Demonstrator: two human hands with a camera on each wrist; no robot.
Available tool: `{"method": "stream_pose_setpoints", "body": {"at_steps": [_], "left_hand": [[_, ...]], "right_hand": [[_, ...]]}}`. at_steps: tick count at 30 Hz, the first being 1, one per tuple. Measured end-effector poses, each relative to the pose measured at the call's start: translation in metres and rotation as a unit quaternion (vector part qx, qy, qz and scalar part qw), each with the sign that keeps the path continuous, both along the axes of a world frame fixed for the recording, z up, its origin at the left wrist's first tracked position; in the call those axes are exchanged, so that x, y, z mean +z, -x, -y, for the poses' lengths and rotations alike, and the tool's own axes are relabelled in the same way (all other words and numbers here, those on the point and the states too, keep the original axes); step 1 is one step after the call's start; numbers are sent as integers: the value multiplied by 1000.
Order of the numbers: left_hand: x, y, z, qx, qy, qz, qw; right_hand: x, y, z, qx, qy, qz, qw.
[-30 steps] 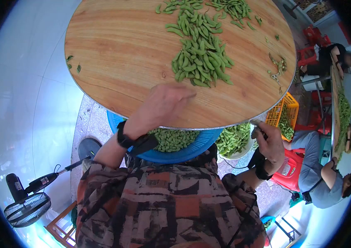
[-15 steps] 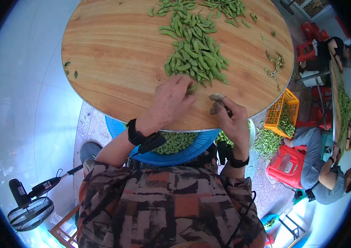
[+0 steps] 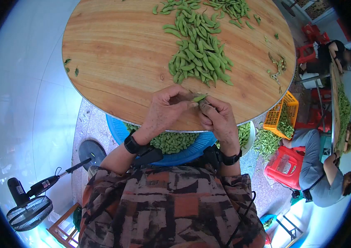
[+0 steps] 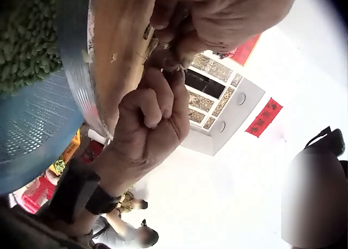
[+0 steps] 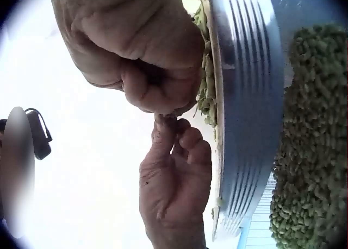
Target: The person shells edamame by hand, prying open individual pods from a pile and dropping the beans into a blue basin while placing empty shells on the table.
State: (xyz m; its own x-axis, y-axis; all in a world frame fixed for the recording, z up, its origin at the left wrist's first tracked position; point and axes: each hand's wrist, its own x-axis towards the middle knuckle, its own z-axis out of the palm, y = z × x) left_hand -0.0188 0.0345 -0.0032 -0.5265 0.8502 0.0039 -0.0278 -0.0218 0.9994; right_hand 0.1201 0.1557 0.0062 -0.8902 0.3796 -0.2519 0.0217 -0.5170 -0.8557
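Note:
A green soybean pod [image 3: 199,98] sits at the meeting fingertips of both hands, just over the near edge of the round wooden table [image 3: 113,62]. My left hand [image 3: 164,110] pinches it between thumb and finger from one side. From the other, my right hand [image 3: 219,118] grips it with curled fingers. The left wrist view also catches the right hand [image 4: 149,121], its fingers folded towards the palm, while hands hide most of the pod there. A pile of soybean pods [image 3: 200,58] lies beyond the hands. Below the table edge, a blue basin [image 3: 115,129] holds shelled green beans [image 3: 173,142].
A white bowl [image 3: 250,140] of green pieces stands right of the basin. Farther right are a yellow crate [image 3: 271,120], a red stool [image 3: 285,167] and people at another table. A fan [image 3: 29,213] stands at left. Scraps [image 3: 278,66] lie near the table's right edge.
The right hand has come in from the table's right edge to meet the left. The left hand has picked a pod from the pile's near side and drawn it back towards the body.

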Motion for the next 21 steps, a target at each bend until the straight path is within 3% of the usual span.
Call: {"method": "stream_pose_setpoints", "body": {"at_steps": [3, 5, 9, 11, 12, 14, 17, 18, 20, 21], "left_hand": [[-5, -1, 0, 32, -26, -30, 999], [-9, 1, 1, 39, -55, -128, 990], [8, 0, 8, 8, 6, -71, 997], [5, 0, 10, -3, 12, 166, 986], [2, -1, 10, -4, 11, 166, 986], [-4, -3, 9, -63, -107, 440, 890], [2, -9, 6, -38, -88, 493, 865], [4, -9, 5, -38, -88, 493, 865], [7, -7, 2, -44, -58, 307, 949], [4, -5, 3, -44, -58, 307, 949]], "right_hand": [[3, 1, 0, 8, 22, -10, 1000], [2, 1, 0, 6, 27, -6, 1000], [1, 4, 2, -8, 24, 2, 1000], [0, 4, 0, -16, 35, 11, 999], [-4, 2, -4, 13, 71, -23, 997], [-8, 2, -8, 42, 105, -57, 992], [-7, 3, -7, 29, 147, -47, 988], [-3, 3, -7, 28, 119, -35, 992], [3, 2, -4, 26, 92, -22, 995], [5, 0, -2, 31, 27, 10, 999]]}}
